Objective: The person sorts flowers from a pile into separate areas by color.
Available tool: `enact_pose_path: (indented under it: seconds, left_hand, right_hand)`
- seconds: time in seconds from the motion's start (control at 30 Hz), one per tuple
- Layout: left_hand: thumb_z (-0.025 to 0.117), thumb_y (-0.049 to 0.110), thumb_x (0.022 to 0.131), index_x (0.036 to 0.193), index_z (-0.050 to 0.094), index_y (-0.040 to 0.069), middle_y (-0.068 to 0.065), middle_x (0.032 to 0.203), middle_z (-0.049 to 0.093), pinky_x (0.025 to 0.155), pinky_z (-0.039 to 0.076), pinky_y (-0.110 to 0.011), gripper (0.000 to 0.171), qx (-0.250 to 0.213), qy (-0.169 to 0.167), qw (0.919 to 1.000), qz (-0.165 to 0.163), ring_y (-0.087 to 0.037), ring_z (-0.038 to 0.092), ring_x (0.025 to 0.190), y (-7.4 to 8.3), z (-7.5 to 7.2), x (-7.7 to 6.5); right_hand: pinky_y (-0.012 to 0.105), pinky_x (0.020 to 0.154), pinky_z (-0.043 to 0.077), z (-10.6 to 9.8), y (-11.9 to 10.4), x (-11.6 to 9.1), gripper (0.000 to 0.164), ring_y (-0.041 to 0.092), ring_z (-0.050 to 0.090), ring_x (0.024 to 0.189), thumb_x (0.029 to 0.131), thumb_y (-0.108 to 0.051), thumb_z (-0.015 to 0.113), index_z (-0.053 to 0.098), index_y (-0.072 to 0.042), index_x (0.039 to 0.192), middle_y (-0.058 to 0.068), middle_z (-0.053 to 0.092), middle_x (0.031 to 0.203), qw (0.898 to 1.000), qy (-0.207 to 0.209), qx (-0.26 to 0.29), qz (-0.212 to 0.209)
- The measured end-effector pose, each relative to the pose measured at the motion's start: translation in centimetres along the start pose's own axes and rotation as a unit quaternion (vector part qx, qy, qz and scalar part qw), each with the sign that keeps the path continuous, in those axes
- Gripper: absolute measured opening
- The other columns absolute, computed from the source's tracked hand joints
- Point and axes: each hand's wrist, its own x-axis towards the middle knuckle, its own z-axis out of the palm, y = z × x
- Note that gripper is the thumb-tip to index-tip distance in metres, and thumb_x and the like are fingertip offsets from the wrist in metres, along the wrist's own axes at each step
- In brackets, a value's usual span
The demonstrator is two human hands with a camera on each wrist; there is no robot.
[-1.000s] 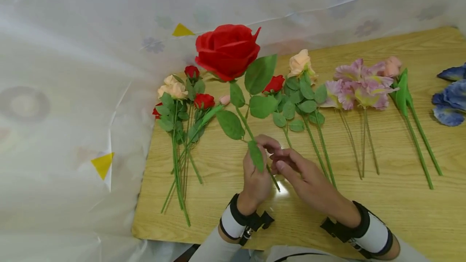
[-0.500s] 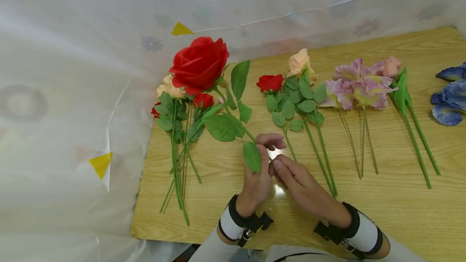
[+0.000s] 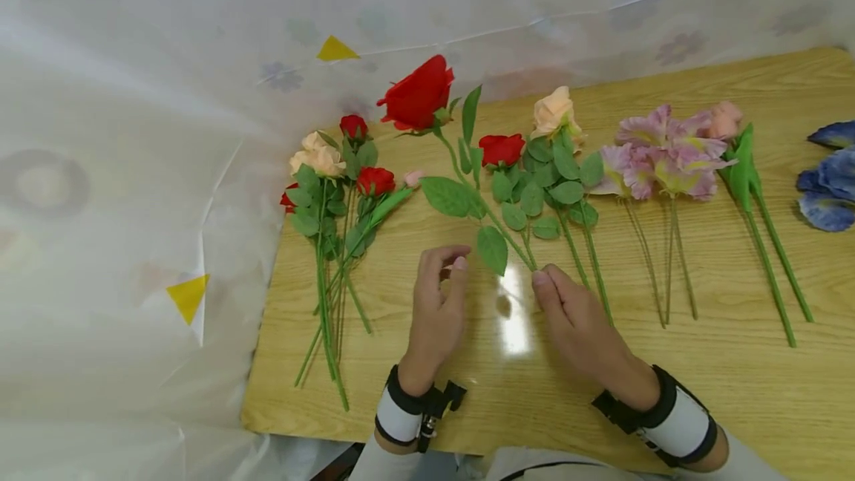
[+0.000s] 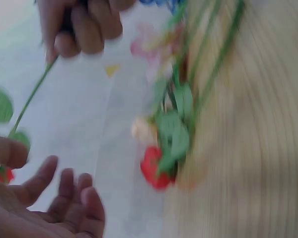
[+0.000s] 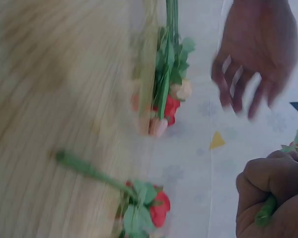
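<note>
My right hand (image 3: 581, 321) grips the lower stem of a large red rose (image 3: 419, 95), whose bloom leans up and left above the table. In the right wrist view the cut end of its stem (image 5: 264, 212) pokes out of the curled fingers. To the left, my left hand (image 3: 437, 306) hovers with loosely bent fingers, holding nothing, apart from the stem. The left wrist view shows the same hand (image 4: 54, 203) with its fingers spread, blurred. Behind the held stem lies a smaller red rose (image 3: 502, 150), beside a peach rose (image 3: 554, 111).
A bunch with peach roses (image 3: 320, 158), red roses (image 3: 375, 181) and a pink tulip (image 3: 413, 179) lies at the table's left. Purple-pink flowers (image 3: 668, 151), another pink tulip (image 3: 723, 121) and blue flowers (image 3: 831, 184) lie to the right. White plastic sheeting (image 3: 167, 95) borders the wooden table (image 3: 668, 392).
My left hand has let go of the large red rose's stem and moved left. The right hand now holds the rose alone, slightly farther right, and the bloom has turned sideways.
</note>
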Motion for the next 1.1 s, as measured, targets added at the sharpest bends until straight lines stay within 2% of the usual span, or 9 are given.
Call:
enact_pose_path:
  seconds: [0.1,0.2,0.27,0.33,0.43,0.6,0.9,1.0,1.1]
  left_hand:
    - [0.044,0.027,0.106,0.125,0.056,0.012,-0.007,0.121,0.05,0.087,0.046,-0.037,0.027,0.053,0.025,0.9962,-0.064,-0.018,0.051,0.108,-1.3,-1.9,-0.2]
    - [0.046,0.029,0.105,0.125,0.055,0.009,-0.015,0.119,0.049,0.083,0.045,-0.04,0.03,0.131,0.062,0.9823,-0.119,-0.026,0.05,0.106,-2.7,-4.0,-0.3]
    - [0.05,0.027,0.103,0.125,0.055,0.006,-0.02,0.118,0.048,0.08,0.046,-0.042,0.031,0.196,0.09,0.966,-0.143,-0.032,0.049,0.105,-3.5,-5.4,-0.4]
    - [0.053,0.025,0.102,0.124,0.055,0.002,-0.024,0.117,0.048,0.077,0.045,-0.045,0.032,0.255,0.113,0.9459,-0.165,-0.037,0.048,0.103,-4.4,-6.6,-0.6]
    - [0.056,0.024,0.1,0.123,0.055,-0.002,-0.027,0.116,0.047,0.077,0.044,-0.05,0.035,0.312,0.136,0.9195,-0.197,-0.041,0.048,0.101,-5.6,-8.3,-1.0]
    - [0.06,0.021,0.097,0.121,0.056,-0.005,-0.03,0.113,0.049,0.081,0.041,-0.055,0.035,0.362,0.151,0.8896,-0.234,-0.046,0.048,0.098,-6.9,-9.8,-1.9]
    - [0.065,0.014,0.094,0.118,0.057,-0.007,-0.029,0.105,0.056,0.075,0.045,-0.054,0.034,0.424,0.172,0.8602,-0.225,-0.047,0.054,0.091,-7.7,-10.1,-1.7]
    - [0.066,0.013,0.093,0.114,0.062,-0.004,-0.025,0.101,0.058,0.067,0.048,-0.054,0.027,0.431,0.177,0.8568,-0.221,-0.043,0.058,0.087,-8.0,-10.2,-1.5]
    - [0.066,0.011,0.094,0.112,0.064,-0.003,-0.024,0.101,0.057,0.061,0.05,-0.054,0.023,0.425,0.174,0.8597,-0.225,-0.041,0.06,0.083,-8.3,-10.3,-1.5]
  right_hand:
    - [0.024,0.04,0.028,-1.1,0.5,0.0,0.03,0.005,0.022,0.045,0.108,-0.018,0.035,0.038,-0.013,0.079,-0.003,0.029,0.06,0.999,-0.002,-0.03,0.032]
    - [0.024,0.04,0.029,-2.0,1.0,-0.1,0.029,0.005,0.024,0.044,0.108,-0.023,0.033,0.043,-0.01,0.083,-0.001,0.031,0.061,0.996,0.001,-0.064,0.057]
    - [0.024,0.04,0.029,-2.4,1.3,-0.2,0.03,0.006,0.025,0.042,0.108,-0.025,0.033,0.046,-0.008,0.088,0.0,0.033,0.061,0.994,0.005,-0.085,0.072]
    - [0.024,0.039,0.029,-2.8,1.7,-0.3,0.032,0.006,0.026,0.041,0.108,-0.025,0.033,0.048,-0.004,0.09,0.0,0.033,0.06,0.991,0.007,-0.106,0.08]
    - [0.024,0.039,0.029,-3.0,2.4,-0.4,0.034,0.007,0.028,0.042,0.108,-0.026,0.033,0.049,-0.003,0.09,0.0,0.034,0.06,0.988,0.012,-0.129,0.086]
    - [0.024,0.039,0.029,-3.2,3.0,-0.6,0.037,0.008,0.029,0.043,0.108,-0.029,0.032,0.046,-0.004,0.084,0.001,0.033,0.06,0.984,0.005,-0.142,0.105]
    - [0.026,0.039,0.03,-3.2,3.6,-0.5,0.042,0.012,0.033,0.044,0.109,-0.03,0.028,0.049,-0.001,0.087,0.002,0.037,0.06,0.976,-0.017,-0.166,0.141]
    - [0.026,0.039,0.03,-3.2,3.7,-0.4,0.042,0.012,0.034,0.044,0.109,-0.029,0.028,0.049,-0.001,0.086,0.002,0.037,0.059,0.975,-0.014,-0.173,0.14]
    - [0.026,0.039,0.03,-3.2,3.7,-0.2,0.041,0.012,0.034,0.044,0.108,-0.028,0.028,0.048,-0.002,0.085,0.002,0.037,0.059,0.975,-0.009,-0.177,0.136]
